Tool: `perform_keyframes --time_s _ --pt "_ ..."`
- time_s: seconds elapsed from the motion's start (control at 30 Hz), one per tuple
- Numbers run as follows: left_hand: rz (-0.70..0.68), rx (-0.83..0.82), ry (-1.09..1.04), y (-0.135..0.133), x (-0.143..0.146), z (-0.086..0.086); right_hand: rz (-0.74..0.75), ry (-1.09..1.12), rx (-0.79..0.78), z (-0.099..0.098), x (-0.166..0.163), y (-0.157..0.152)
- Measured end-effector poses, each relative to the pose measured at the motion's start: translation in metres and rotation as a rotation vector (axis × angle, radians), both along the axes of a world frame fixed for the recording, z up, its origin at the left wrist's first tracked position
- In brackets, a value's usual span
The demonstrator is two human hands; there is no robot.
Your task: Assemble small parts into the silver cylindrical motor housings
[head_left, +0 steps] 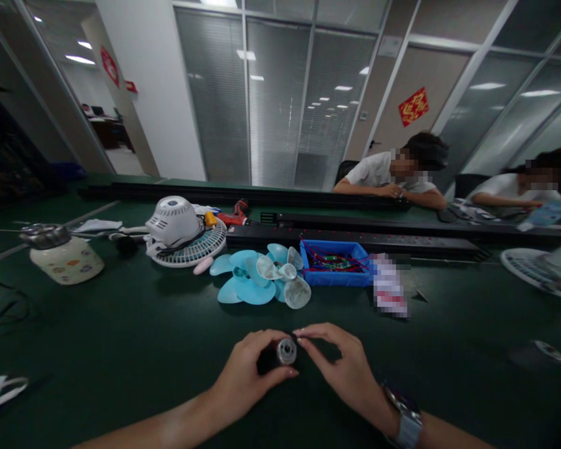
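My left hand (255, 363) is wrapped round a small silvery cylinder, perhaps a motor (287, 352), with dark holes in the end that faces me. Close to its right side, my right hand (341, 362) has thumb and forefinger pinched together. Whatever lies between those fingertips is too small to make out. A watch sits on my right wrist. Just beyond both hands, light blue fan blades (250, 284) and a translucent fan blade (292, 280) lie on the green table (177, 349).
Behind the blades stand a blue bin (339, 278) of wires, a white fan housing (174, 223) and a red drill (235, 214). A patterned jar (65, 255) is at left, a dark spool (537, 353) at right. Long black rails (346, 239) cross the table. Two people sit opposite.
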State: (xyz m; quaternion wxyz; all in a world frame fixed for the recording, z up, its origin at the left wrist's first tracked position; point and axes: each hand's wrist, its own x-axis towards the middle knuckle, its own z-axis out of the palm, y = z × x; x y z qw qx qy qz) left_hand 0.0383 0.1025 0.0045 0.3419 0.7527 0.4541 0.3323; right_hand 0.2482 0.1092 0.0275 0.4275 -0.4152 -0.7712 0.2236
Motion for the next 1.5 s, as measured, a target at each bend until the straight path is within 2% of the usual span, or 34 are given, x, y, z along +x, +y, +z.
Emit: perform_keyframes --time_s 0.13,0.27,0.7,1.03,1.17,1.27,1.3,1.43,1.5 --pt "0.029 -0.006 0.012 0.000 0.000 0.001 0.004 -0.146 -0.104 -0.016 0.015 -0.001" --pt "0.018 -0.005 0.024 0.001 -0.001 0.001 0.030 -0.226 -0.167 -0.021 0.021 -0.002" --pt "0.019 -0.002 0.040 0.002 -0.002 0.001 0.041 -0.110 -0.244 -0.018 0.021 -0.002" --pt "0.020 0.046 0.058 0.000 0.001 -0.001 0.025 -0.145 -0.283 -0.022 0.022 -0.001" --pt "0.051 0.071 0.061 0.002 0.000 0.005 0.038 -0.134 -0.283 -0.023 0.023 0.000" --pt "0.199 0.120 0.080 0.010 -0.025 0.016 0.037 -0.126 -0.313 -0.021 0.023 0.001" --pt "0.296 0.137 0.105 0.013 -0.039 0.019 0.035 -0.122 -0.323 -0.021 0.023 0.001" --pt "0.823 0.198 0.270 0.028 -0.112 0.030 0.044 -0.112 -0.338 -0.021 0.023 0.002" --pt "0.981 0.205 0.366 0.036 -0.146 0.030 0.055 -0.110 -0.330 -0.022 0.024 0.002"
